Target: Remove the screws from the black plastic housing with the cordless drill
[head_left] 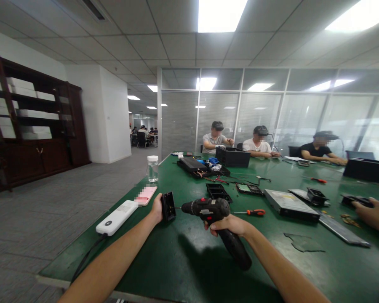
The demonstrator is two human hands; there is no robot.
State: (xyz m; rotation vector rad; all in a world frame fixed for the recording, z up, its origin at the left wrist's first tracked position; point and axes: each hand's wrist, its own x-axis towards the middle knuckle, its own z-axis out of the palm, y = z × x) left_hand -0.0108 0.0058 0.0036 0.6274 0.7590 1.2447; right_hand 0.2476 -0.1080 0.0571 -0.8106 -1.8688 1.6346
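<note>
My right hand (229, 225) is wrapped round the grip of a black cordless drill (208, 208) with red marks. The drill's bit points left at a small black plastic frame (168, 206), which my left hand (158, 208) grips by its left side and holds upright. The bit's tip reaches the frame's open face; whether it touches a screw there is too small to tell. Just right of the drill lies a screwdriver (254, 212) with an orange and black handle. Behind the drill sits another black plastic frame (219, 192).
On the green table (139, 269), a white power bank (116, 218), a pink phone (146, 195) and a clear jar (152, 169) stand left. An optical drive (290, 204) and a dark shard (305, 243) lie right. Another person's hand (374, 216) works at far right; several people sit opposite.
</note>
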